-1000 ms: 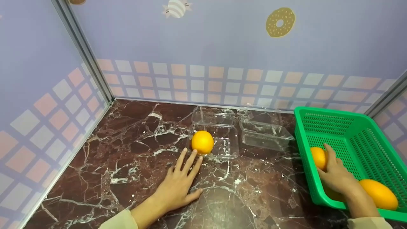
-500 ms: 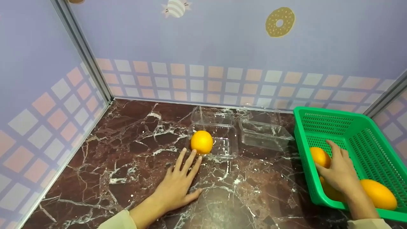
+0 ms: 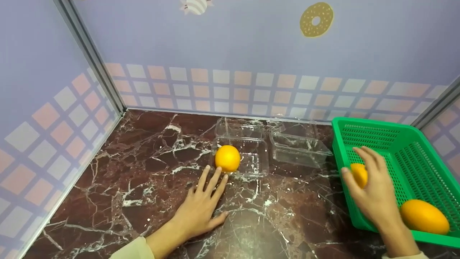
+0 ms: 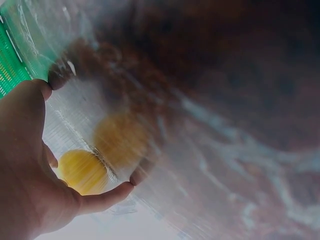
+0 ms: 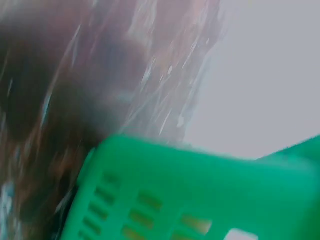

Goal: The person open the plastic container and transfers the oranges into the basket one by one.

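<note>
In the head view my left hand (image 3: 201, 208) lies on the marble tabletop with its fingers spread. Its fingertips are right at an orange (image 3: 227, 158), which sits in the left part of an open clear plastic clamshell box (image 3: 255, 163). The left wrist view shows that orange (image 4: 82, 171) beyond the outstretched fingers. My right hand (image 3: 375, 190) is over the left side of the green basket (image 3: 370, 123), fingers and thumb apart. Between them shows a second orange (image 3: 358, 175) inside the basket. Nearer me in the basket lies a large oval yellow-orange fruit (image 3: 424, 217).
A second clear plastic box (image 3: 300, 154) stands open between the first box and the basket. Behind them rises a patterned wall (image 3: 251, 43), and another wall (image 3: 46, 126) bounds the left. The basket's perforated wall (image 5: 165, 175) is blurred in the right wrist view.
My right hand has risen from low in the basket and shifted left, its thumb now overlapping the basket's left rim. The left hand has stayed put. The head view has tilted slightly down.
</note>
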Tool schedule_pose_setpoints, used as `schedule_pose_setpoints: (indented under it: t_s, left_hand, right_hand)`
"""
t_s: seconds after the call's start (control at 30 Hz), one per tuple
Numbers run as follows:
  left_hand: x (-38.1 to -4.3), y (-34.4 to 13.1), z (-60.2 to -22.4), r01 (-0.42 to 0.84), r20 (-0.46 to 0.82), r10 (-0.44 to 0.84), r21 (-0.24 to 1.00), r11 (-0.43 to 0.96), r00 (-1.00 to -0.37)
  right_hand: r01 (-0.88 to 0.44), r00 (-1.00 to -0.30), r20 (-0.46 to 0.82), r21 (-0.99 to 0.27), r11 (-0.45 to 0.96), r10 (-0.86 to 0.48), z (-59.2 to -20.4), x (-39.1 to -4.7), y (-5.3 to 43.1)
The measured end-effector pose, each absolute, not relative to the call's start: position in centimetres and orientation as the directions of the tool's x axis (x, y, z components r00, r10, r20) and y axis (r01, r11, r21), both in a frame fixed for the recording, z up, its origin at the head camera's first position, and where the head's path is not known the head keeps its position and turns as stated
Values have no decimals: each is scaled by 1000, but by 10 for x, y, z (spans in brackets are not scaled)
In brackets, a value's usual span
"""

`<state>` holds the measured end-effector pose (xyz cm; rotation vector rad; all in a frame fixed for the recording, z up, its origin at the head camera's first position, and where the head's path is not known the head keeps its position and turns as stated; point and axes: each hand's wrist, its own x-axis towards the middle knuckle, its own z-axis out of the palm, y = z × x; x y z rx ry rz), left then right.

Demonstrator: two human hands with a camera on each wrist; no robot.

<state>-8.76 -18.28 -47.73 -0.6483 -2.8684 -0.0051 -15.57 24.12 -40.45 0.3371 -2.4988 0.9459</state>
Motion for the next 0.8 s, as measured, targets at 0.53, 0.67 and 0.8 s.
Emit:
schedule_pose_setpoints:
  t_s: [0.53,0.67,0.8]
  left_hand:
    - [-89,-181,-477,430,183,422,6,903,-888]
    - [-89,-181,-477,419,169,413,-2,908,-895]
    - [-88,-183,-476,411,157,406,-3,912,-900]
  right_hand:
    - [-575,-784,542,-449,685,-303,-420,-141,168]
    - [-596,-773,530,-420,685,-347,-427,-138,152]
    - [-615,-761,524,-394,683,-383,-432,-137,142]
